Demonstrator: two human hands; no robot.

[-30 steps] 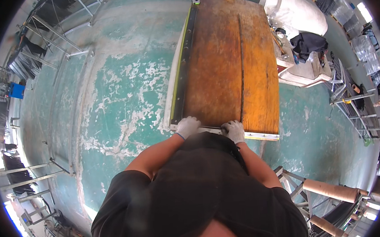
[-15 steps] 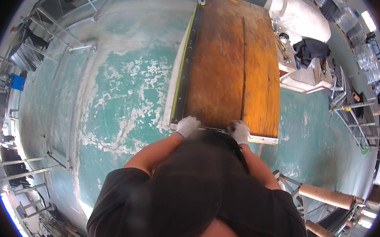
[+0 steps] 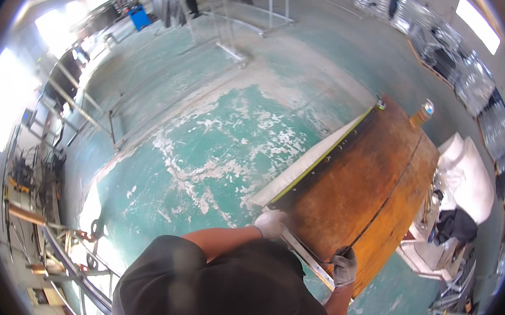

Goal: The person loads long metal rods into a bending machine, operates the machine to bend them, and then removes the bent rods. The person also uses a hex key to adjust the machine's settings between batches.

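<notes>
A wooden table (image 3: 338, 204) with a worn brown and orange top runs away to the right. My right hand (image 3: 344, 266), in a pale glove with dark-stained fingers, is closed around the near end of a thin dark strip (image 3: 391, 193). The strip lies lengthwise along the top, and a short dark piece pokes out left of the fingers. My left hand (image 3: 270, 222), in a white glove, is at the near left corner; its fingers are curled, and what they hold is hidden. A yellow-green tape (image 3: 323, 159) stretches along the table's left edge, beside a dark band.
A bottle of amber liquid (image 3: 421, 115) stands at the far end. White rolls (image 3: 470, 171) and dark cloth (image 3: 453, 225) lie beyond the table's right side. Metal racks (image 3: 230, 51) stand at the back, with wrapped stacks (image 3: 472, 80) along the right wall.
My view has swung left, so the table now sits lower right and slanted. Both hands stay by its near edge, and the strip's near end now shows in my right hand.
</notes>
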